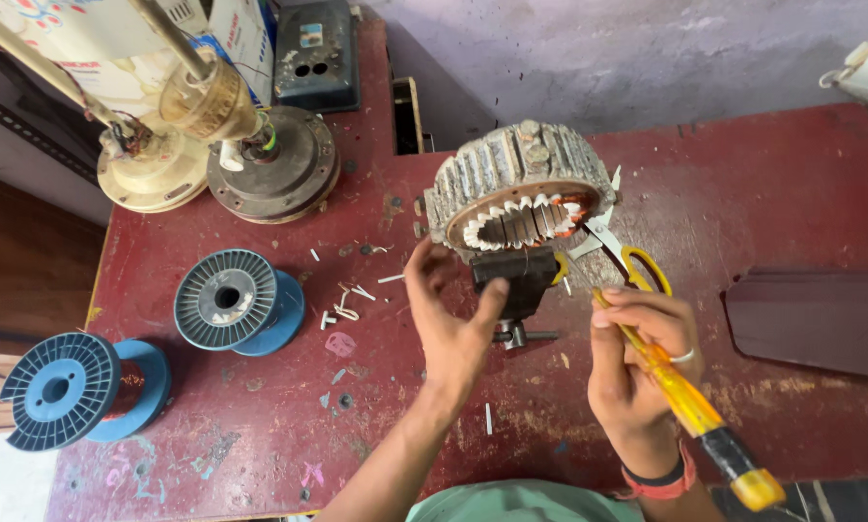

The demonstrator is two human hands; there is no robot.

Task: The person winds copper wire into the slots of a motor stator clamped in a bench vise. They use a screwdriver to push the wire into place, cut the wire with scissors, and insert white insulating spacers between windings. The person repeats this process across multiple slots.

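A round motor stator (519, 184) with copper windings and white insulation strips stands on edge, clamped in a small black vise (521, 280) on the red table (260, 387). My left hand (453, 319) rests open against the vise, fingers at the stator's lower left rim. My right hand (637, 358) grips a yellow-handled screwdriver (685, 406) whose shaft points up toward the windings. Yellow-handled scissors (627, 256) lie just behind my right hand.
Two blue wire spools (231, 300) (67, 387) lie at the left. Fan motor housings (279, 164) and a cream fan base (154, 169) stand at the back left. A dark fan blade (811, 314) lies at the right. White insulation scraps (347, 304) litter the tabletop.
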